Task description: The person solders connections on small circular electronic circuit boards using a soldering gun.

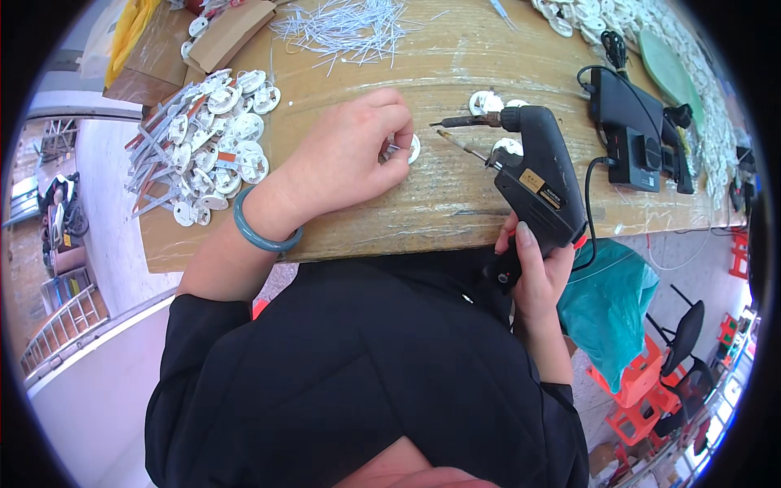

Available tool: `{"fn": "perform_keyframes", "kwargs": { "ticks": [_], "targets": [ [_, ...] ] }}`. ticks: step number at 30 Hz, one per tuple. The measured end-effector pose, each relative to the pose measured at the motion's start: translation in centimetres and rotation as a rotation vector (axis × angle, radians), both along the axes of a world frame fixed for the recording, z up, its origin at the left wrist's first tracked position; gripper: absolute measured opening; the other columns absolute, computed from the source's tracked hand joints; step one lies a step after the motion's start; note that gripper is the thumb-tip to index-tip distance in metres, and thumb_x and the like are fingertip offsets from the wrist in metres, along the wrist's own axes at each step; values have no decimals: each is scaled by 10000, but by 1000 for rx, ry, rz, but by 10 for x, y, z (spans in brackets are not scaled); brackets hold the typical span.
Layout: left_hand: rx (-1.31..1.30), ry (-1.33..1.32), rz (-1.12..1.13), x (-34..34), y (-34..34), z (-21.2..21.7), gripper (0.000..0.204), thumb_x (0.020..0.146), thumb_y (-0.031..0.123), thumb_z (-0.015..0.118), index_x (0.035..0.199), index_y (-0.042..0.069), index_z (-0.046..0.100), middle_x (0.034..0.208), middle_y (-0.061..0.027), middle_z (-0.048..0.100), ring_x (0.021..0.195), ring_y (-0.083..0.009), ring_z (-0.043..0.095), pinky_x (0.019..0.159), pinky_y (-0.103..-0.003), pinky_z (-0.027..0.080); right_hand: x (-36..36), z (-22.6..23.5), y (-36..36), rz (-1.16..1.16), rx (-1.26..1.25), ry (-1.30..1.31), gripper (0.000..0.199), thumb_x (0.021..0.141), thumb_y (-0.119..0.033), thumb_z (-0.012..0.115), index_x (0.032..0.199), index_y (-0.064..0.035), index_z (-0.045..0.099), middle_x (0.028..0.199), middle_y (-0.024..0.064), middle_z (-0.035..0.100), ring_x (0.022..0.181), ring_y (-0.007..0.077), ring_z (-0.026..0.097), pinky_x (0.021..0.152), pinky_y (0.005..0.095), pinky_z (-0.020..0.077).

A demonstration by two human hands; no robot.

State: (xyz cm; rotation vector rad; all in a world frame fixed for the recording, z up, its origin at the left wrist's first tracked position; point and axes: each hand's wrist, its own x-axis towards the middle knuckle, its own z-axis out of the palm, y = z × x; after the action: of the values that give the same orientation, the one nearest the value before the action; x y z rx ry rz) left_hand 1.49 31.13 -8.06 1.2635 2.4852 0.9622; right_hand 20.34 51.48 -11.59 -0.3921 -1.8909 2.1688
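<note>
My right hand (538, 272) is wrapped round the grip of a black pistol-shaped soldering gun (553, 154). Its dark tip (446, 123) points left, above the table, with a thin feed tube slanting below it. My left hand (346, 150) is closed in a pinch at a small round white plastic part (415, 149), just left of the soldering tip. The fingers cover most of that part. Tip and part are apart in the picture. Beyond and beneath the gun lie a few more white round parts (486, 102), partly hidden by it.
Left of my hand is a heap of white round parts with strips (215, 138). White wires (350, 28) lie at the back, near a cardboard box (150, 65). A black power unit (630, 122) with cables stands at right, before a larger white heap (602, 20). A teal bag (606, 309) hangs below the edge.
</note>
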Motion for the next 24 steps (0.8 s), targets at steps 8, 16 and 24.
{"fn": "perform_keyframes", "kwargs": {
  "ticks": [8, 16, 24],
  "targets": [
    [28, 10, 3, 2, -1, 0, 92, 793, 103, 630, 793, 27, 579, 874, -117, 587, 767, -303, 630, 675, -404, 515, 0, -2, -4, -82, -104, 39, 281, 945, -46, 591, 1202, 54, 535, 955, 93, 636, 753, 129, 608, 686, 266, 489],
    [-43, -26, 4, 1, -4, 6, 315, 780, 70, 732, 1054, 31, 583, 931, -86, 586, 793, -190, 615, 677, -295, 508, 0, 0, -4, -85, -126, 55, 253, 948, -60, 592, 1174, 49, 564, 978, 101, 639, 755, 139, 611, 690, 276, 494],
    [101, 226, -66, -22, -19, 6, 416, 758, -4, 734, 1157, 51, 628, 1075, -90, 646, 909, -209, 635, 763, -260, 505, -3, -1, -2, -105, -137, 76, 249, 946, -49, 587, 1173, 52, 564, 973, 113, 636, 744, 157, 612, 672, 285, 498]
  ]
}}
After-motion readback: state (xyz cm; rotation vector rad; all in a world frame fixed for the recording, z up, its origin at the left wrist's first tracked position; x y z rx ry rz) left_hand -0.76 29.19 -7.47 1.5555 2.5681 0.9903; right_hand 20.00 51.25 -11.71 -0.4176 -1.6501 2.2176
